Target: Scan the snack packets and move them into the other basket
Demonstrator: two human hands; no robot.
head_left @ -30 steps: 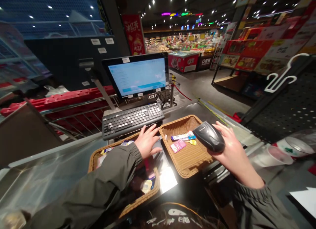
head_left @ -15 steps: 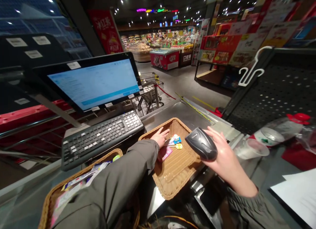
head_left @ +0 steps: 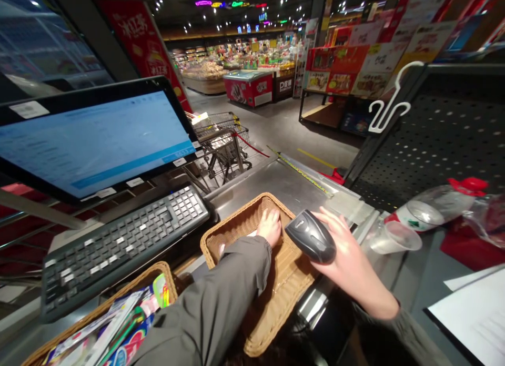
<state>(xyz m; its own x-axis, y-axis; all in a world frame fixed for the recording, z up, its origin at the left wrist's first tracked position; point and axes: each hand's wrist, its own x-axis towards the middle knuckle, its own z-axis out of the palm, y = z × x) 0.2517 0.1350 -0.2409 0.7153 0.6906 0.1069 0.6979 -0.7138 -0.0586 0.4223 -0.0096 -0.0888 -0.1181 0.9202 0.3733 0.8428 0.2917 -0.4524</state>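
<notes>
My left hand [head_left: 270, 227] reaches down inside a wicker basket [head_left: 292, 266] on the metal counter. Its fingers are bent and pressed together near the basket's far wall, and whatever they touch is hidden. Only a bit of a small packet shows beside my left sleeve. My right hand [head_left: 347, 255] is wrapped round a black handheld scanner [head_left: 311, 236], above the basket's right side. A second basket [head_left: 168, 274] at the lower left holds several colourful packages [head_left: 126, 329].
Left of the baskets are a keyboard [head_left: 126, 245] and a monitor [head_left: 98, 140]. On the right stand a plastic cup [head_left: 396, 237], a bottle with a red cap [head_left: 442, 203], and papers [head_left: 473, 313]. A white hook [head_left: 389, 108] hangs on a black perforated panel [head_left: 442, 140]. Shopping carts [head_left: 223, 140] stand beyond.
My left hand has moved right and deeper into the basket, its fingers now drawn together, and the small packets are mostly out of sight. The camera view has shifted, showing more of the left basket.
</notes>
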